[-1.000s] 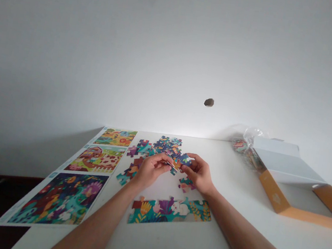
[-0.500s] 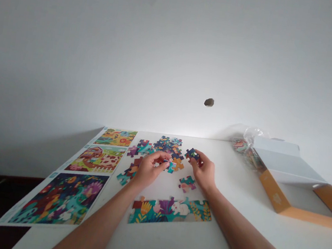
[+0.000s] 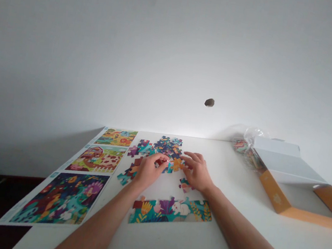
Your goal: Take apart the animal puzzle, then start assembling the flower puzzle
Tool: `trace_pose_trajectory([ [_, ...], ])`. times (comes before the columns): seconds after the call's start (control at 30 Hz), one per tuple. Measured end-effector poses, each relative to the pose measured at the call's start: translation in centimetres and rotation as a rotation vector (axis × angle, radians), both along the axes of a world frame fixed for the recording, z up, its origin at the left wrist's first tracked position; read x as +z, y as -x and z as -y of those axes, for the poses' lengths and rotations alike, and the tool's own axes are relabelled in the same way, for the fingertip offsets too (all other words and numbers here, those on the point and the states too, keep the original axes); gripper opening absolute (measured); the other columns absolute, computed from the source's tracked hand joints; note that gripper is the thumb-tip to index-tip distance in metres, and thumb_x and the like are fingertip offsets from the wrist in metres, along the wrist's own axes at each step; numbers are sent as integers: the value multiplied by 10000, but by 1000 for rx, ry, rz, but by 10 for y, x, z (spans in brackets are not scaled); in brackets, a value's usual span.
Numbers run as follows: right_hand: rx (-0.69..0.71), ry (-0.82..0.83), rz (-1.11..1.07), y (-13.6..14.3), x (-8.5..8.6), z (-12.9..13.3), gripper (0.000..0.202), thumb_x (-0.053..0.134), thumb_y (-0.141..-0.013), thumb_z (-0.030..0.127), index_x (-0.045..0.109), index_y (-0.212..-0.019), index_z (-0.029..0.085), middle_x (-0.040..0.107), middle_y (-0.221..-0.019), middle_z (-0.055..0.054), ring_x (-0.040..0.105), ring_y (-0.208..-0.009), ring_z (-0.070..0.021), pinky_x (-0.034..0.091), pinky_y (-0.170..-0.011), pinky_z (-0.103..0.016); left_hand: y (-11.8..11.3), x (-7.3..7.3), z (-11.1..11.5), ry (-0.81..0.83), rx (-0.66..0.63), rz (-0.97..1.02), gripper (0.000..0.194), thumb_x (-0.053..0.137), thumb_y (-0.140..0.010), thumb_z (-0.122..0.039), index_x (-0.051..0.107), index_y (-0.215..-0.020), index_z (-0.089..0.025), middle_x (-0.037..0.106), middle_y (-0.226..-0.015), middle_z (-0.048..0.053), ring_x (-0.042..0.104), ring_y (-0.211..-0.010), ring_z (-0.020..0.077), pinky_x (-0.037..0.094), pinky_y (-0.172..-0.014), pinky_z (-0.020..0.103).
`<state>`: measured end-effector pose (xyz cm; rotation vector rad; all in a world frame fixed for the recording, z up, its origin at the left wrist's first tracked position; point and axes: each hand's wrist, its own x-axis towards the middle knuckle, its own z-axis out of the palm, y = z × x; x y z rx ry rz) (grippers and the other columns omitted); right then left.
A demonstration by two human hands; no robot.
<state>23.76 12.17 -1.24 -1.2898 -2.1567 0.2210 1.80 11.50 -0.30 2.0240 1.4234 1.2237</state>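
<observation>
My left hand [image 3: 151, 168] is closed in a pinch, with a small puzzle piece [image 3: 167, 161] partly hidden between thumb and fingertips. Teal pieces lie just beyond these fingers. My right hand [image 3: 197, 171] has its fingers apart, the tips at the edge of an orange puzzle piece [image 3: 176, 164]; nothing shows gripped in it. Under its palm side lies a teal and pink piece [image 3: 185, 185], partly covered. A joined strip of puzzle [image 3: 171, 213], with a white rabbit and leaves, lies nearer to me. A pile of loose pieces [image 3: 166, 145] spreads behind my hands.
On the left, a printed sheet [image 3: 64, 199] with three pictures reaches over the table edge. An opened orange and white box [image 3: 287, 197] stands at the right, beside a clear plastic bag [image 3: 249, 152] with pieces inside. The pale wall behind has a hole [image 3: 209, 102].
My right hand has let go of the dark blue piece and moved down and left, its fingers now spread near the orange piece. My left hand has hardly moved.
</observation>
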Motion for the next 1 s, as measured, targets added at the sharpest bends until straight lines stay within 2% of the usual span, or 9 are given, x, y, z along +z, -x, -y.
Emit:
trace_pose_trajectory([
  [0.07, 142, 28, 28, 2, 1, 2, 433, 590, -829, 193, 627, -1246, 301, 602, -1317, -12, 440, -1231, -271, 381, -1015, -450, 1, -2, -1, -19, -2, -73, 100, 611, -833, -230, 692, -889, -211, 734, -856, 12, 660, -779, 169, 508, -762, 298],
  [0.13, 189, 55, 39, 4, 1, 3, 382, 596, -838, 198, 649, -1204, 296, 649, -1255, -7, 457, -1223, -263, 368, -1013, -447, 2, -4, -1, -30, -32, -150, 118, 611, -841, -217, 701, -917, -222, 739, -906, 13, 661, -835, 179, 498, -805, 313],
  [0.33, -25, 25, 23, 1, 5, 1, 216, 556, -890, 216, 728, -1012, 259, 734, -1038, -45, 531, -1115, -270, 371, -956, -465, 2, -5, 1, -57, -57, -338, 170, 605, -848, -196, 714, -958, -268, 739, -957, 3, 630, -958, 220, 442, -913, 380],
  [0.4, 21, 6, 21, 1, 10, 4, 235, 544, -901, 225, 719, -1053, 265, 728, -1075, -39, 501, -1174, -282, 368, -968, -471, 4, -5, 1, -97, -34, -344, 224, 545, -866, -153, 708, -972, -263, 731, -988, 14, 620, -980, 219, 439, -914, 381],
  [0.53, 343, 8, 74, 5, 19, 14, 392, 608, -878, 311, 610, -1269, 336, 614, -1318, -10, 365, -1350, -297, 322, -1043, -494, 7, -2, 1, -140, 210, -349, 333, 461, -835, -57, 709, -932, -256, 703, -987, 39, 605, -993, 246, 448, -866, 402],
  [0.63, 431, 77, 138, 6, 20, 17, 399, 643, -859, 391, 618, -1256, 371, 576, -1365, 2, 345, -1376, -321, 292, -1060, -526, 8, -4, 3, -91, 383, -400, 374, 512, -753, -36, 720, -962, -266, 669, -1053, 72, 570, -1041, 311, 449, -855, 463],
  [0.7, 384, 103, 152, 5, 18, 15, 355, 624, -877, 387, 638, -1231, 366, 585, -1355, 0, 350, -1379, -326, 283, -1060, -537, 8, -8, 2, -55, 362, -427, 443, 528, -709, -20, 720, -1018, -274, 641, -1114, 87, 551, -1074, 328, 458, -871, 482],
  [0.9, 269, 67, 149, 3, 11, 8, 322, 603, -891, 299, 654, -1205, 353, 608, -1327, -7, 360, -1384, -308, 295, -1057, -532, 8, -17, -4, -102, 105, -400, 567, 473, -680, 36, 690, -1116, -253, 605, -1188, 71, 531, -1159, 260, 438, -1015, 442],
  [1.0, 236, 49, 149, 3, 7, 6, 317, 574, -904, 241, 663, -1192, 339, 614, -1320, -4, 356, -1387, -298, 302, -1058, -519, 8, -15, -4, -121, 125, -403, 483, 509, -721, -9, 691, -1100, -247, 608, -1200, 76, 535, -1163, 268, 434, -1013, 452],
])
